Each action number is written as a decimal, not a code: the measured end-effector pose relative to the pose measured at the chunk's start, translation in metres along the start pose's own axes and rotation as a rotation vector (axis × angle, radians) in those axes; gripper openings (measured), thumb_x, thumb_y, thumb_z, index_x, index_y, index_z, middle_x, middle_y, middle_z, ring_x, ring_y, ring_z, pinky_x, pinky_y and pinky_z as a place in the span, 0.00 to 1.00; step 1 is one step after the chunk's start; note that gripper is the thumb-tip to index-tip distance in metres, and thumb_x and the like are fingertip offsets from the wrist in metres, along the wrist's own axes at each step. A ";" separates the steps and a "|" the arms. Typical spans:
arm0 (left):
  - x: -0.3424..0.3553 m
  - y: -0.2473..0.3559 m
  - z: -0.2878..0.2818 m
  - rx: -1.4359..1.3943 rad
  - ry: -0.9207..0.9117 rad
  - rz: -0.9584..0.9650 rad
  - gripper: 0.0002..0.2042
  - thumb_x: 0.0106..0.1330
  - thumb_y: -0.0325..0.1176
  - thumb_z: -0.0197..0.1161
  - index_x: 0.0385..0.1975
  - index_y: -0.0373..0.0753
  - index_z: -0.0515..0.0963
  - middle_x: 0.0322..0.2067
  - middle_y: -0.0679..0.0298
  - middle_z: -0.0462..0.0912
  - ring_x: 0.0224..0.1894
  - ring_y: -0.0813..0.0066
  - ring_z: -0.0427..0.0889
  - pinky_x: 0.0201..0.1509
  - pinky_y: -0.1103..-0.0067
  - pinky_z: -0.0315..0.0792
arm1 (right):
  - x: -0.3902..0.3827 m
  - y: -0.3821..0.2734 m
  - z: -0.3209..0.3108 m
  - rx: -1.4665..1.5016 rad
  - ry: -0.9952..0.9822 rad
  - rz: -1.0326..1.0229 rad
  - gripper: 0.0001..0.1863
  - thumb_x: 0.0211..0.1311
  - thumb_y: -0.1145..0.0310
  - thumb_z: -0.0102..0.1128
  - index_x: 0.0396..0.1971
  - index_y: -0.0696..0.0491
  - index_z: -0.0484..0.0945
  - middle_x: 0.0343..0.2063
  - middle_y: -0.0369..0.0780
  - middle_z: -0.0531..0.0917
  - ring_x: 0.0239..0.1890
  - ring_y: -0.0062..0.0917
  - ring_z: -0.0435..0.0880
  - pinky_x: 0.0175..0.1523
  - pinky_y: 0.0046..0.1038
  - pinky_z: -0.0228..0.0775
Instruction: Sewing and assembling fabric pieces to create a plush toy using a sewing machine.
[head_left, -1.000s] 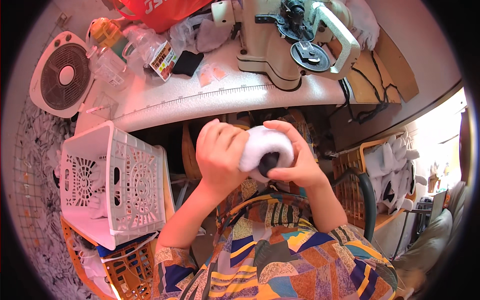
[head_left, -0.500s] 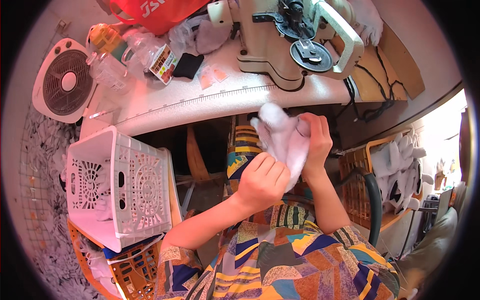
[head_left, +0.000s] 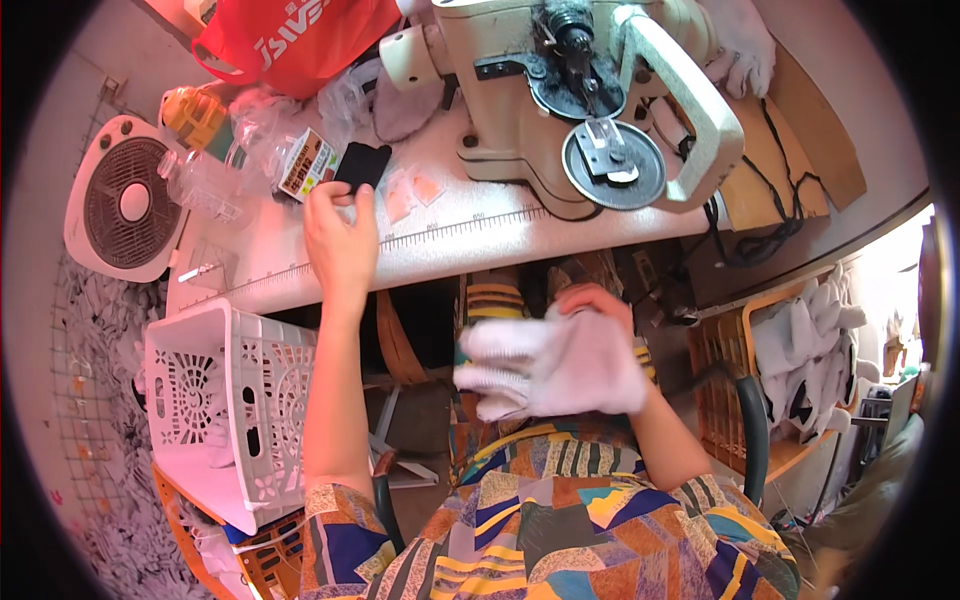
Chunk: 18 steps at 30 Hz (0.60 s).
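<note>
A fluffy white glove (head_left: 560, 365) hangs in front of my lap, its finger-like parts turned to the left and its cuff end to the right. Behind its upper edge, my right hand (head_left: 597, 300) is closed on it; most of those fingers are hidden by the fabric. My left hand (head_left: 341, 235) reaches over the table, thumb and curled fingertips pinching at the near edge of a flat black piece of cloth (head_left: 362, 166). That piece lies beside a packet with a printed label (head_left: 308, 165).
A sewing machine (head_left: 510, 110) with a round plate stands at the table's back. Left are a fan (head_left: 130, 200), a clear bottle (head_left: 205, 185) and a white crate (head_left: 235, 400). A basket (head_left: 735, 385) of white gloves (head_left: 800, 335) is on the right. A red bag (head_left: 300, 45) lies behind.
My left hand has let go of the glove and moved up and left to the black cloth. The glove has swung from upright to sideways, still in my right hand. The view has shifted slightly.
</note>
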<state>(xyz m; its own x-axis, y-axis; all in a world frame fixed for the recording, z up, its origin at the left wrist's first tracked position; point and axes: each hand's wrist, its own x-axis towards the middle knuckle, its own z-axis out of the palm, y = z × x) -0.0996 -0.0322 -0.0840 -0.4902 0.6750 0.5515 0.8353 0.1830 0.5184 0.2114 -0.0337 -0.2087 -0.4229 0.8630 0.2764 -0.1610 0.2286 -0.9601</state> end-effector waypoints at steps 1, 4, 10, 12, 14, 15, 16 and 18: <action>0.011 -0.013 0.004 0.110 0.010 -0.038 0.17 0.60 0.44 0.64 0.32 0.33 0.77 0.35 0.54 0.80 0.38 0.52 0.78 0.46 0.65 0.70 | 0.010 0.006 -0.002 -0.490 -0.022 -0.215 0.10 0.49 0.77 0.56 0.33 0.55 0.81 0.35 0.42 0.81 0.42 0.36 0.79 0.48 0.30 0.71; 0.026 -0.022 0.012 0.266 -0.012 -0.113 0.21 0.60 0.49 0.64 0.26 0.32 0.78 0.32 0.51 0.82 0.39 0.51 0.78 0.46 0.65 0.70 | -0.001 0.031 -0.010 -0.768 -0.002 -0.172 0.09 0.45 0.75 0.58 0.30 0.52 0.81 0.31 0.41 0.79 0.37 0.38 0.78 0.42 0.34 0.71; 0.028 -0.018 0.026 0.132 -0.044 -0.253 0.18 0.56 0.44 0.69 0.22 0.31 0.79 0.26 0.54 0.82 0.29 0.58 0.80 0.37 0.69 0.71 | -0.018 0.033 -0.016 -0.896 0.007 -0.131 0.07 0.43 0.75 0.60 0.26 0.51 0.77 0.25 0.38 0.75 0.34 0.35 0.78 0.35 0.34 0.71; 0.029 -0.019 0.028 -0.003 -0.067 -0.337 0.15 0.56 0.39 0.69 0.22 0.31 0.77 0.22 0.59 0.80 0.24 0.68 0.78 0.32 0.74 0.70 | -0.021 0.040 -0.012 -0.954 0.006 -0.166 0.06 0.43 0.76 0.60 0.25 0.50 0.76 0.24 0.38 0.74 0.34 0.35 0.78 0.34 0.35 0.71; 0.027 -0.018 0.028 -0.267 0.074 -0.259 0.11 0.59 0.34 0.67 0.23 0.33 0.75 0.21 0.65 0.77 0.23 0.78 0.74 0.29 0.79 0.67 | -0.019 0.039 -0.014 -0.947 -0.040 -0.069 0.09 0.44 0.77 0.59 0.28 0.51 0.77 0.27 0.39 0.75 0.36 0.36 0.78 0.37 0.36 0.72; 0.026 -0.016 0.025 -0.396 0.148 -0.217 0.10 0.60 0.31 0.66 0.24 0.34 0.74 0.20 0.67 0.75 0.22 0.82 0.72 0.28 0.82 0.65 | -0.017 0.037 -0.014 -0.940 -0.064 -0.024 0.10 0.44 0.77 0.59 0.30 0.51 0.77 0.29 0.40 0.76 0.38 0.37 0.78 0.38 0.36 0.72; 0.023 -0.006 0.020 -0.593 0.149 -0.268 0.07 0.63 0.26 0.62 0.26 0.37 0.70 0.23 0.71 0.73 0.24 0.86 0.69 0.28 0.84 0.64 | -0.014 0.033 -0.017 -0.899 -0.149 0.007 0.14 0.44 0.77 0.59 0.36 0.50 0.77 0.33 0.41 0.76 0.42 0.38 0.78 0.42 0.36 0.72; 0.012 0.015 0.006 -0.935 0.137 -0.312 0.06 0.64 0.24 0.60 0.29 0.39 0.68 0.27 0.69 0.75 0.27 0.85 0.72 0.28 0.84 0.65 | -0.006 0.009 -0.025 -0.801 -0.331 0.060 0.24 0.44 0.78 0.60 0.47 0.49 0.77 0.42 0.44 0.76 0.50 0.40 0.76 0.49 0.35 0.72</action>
<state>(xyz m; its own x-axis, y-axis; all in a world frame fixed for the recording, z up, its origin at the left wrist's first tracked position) -0.0915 -0.0169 -0.0730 -0.7285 0.5930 0.3429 0.1607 -0.3386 0.9271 0.2345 -0.0254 -0.2195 -0.6683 0.7368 0.1025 0.4938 0.5425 -0.6796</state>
